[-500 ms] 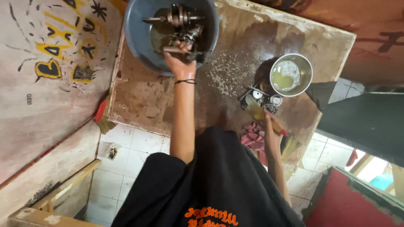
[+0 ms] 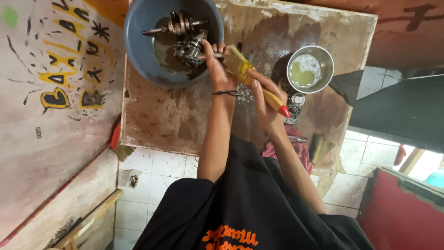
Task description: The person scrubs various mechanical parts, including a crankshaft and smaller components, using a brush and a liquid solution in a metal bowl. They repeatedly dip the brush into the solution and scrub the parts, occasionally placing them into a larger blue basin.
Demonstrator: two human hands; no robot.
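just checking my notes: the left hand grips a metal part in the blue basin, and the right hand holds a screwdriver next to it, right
Not quite. The right hand holds a paintbrush with a yellow handle and red tip, not a screwdriver. The rest stands: the left hand grips a metal part in the blue basin, with the brush next to it. The head view shows this.

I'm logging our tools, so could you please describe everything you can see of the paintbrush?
The paintbrush has a yellow, wood-like handle with a red tip, a brass-coloured ferrule and pale bristles. It lies slanted above the table, bristles toward the basin, red tip toward the person. The right hand grips its handle; the bristles sit beside the left hand.
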